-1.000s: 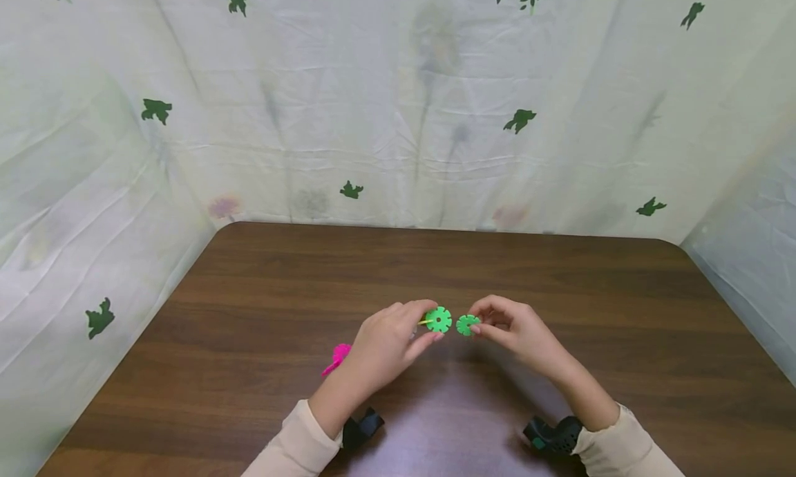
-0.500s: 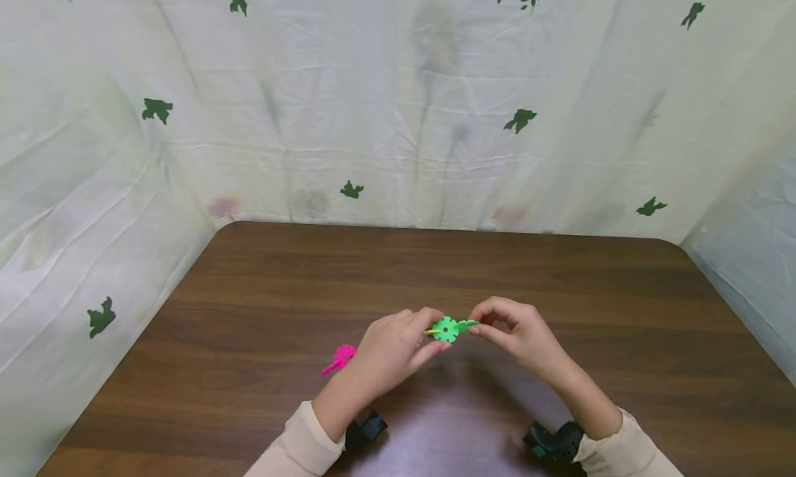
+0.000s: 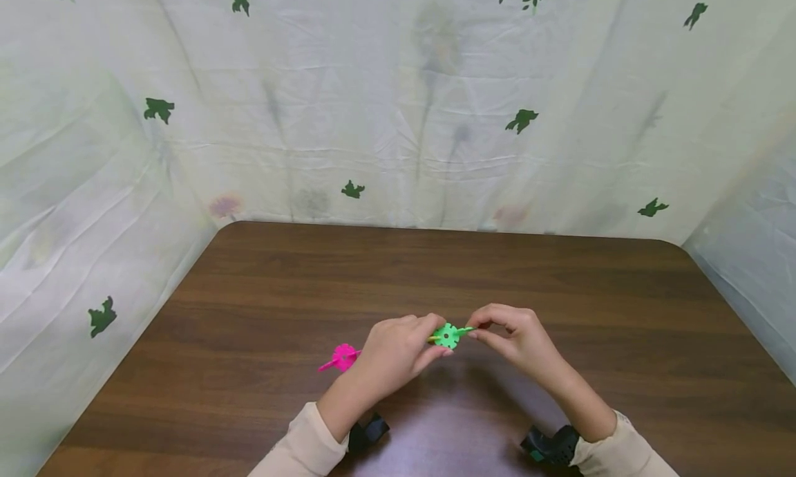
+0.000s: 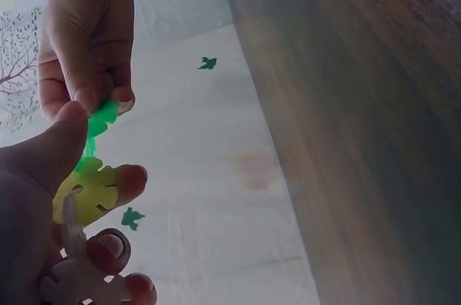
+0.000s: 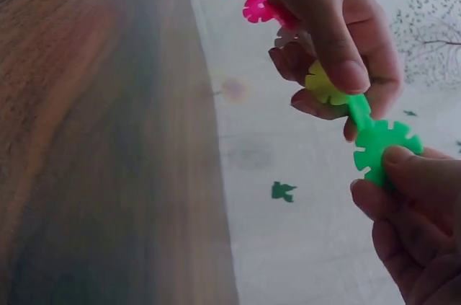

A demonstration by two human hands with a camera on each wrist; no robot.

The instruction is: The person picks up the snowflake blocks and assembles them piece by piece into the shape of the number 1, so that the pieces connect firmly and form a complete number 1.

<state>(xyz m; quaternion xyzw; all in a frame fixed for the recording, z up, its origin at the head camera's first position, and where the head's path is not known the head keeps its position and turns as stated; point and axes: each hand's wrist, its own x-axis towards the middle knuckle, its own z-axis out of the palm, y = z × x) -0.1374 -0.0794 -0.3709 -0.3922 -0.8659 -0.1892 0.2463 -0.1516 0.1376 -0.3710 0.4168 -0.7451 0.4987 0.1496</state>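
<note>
My left hand holds a chain of notched plastic snowflake discs over the table. From its far end, the chain runs through pink discs, a whitish disc and a yellow disc to a green disc at the thumb and index finger. Between thumb and fingers my right hand pinches a second green disc. This one meets the chain's green disc edge to edge, standing at an angle to it. The left palm and fingers hide part of the chain in the head view.
Both hands are above a brown wood-grain table. Behind it hangs a pale cloth printed with green birds. Black wrist cameras sit under both forearms near the cream sleeves.
The right hand's green disc was apart from the chain; it has moved left, turned edge-on and come against the chain's green disc. Both hands have shifted slightly toward the near side.
</note>
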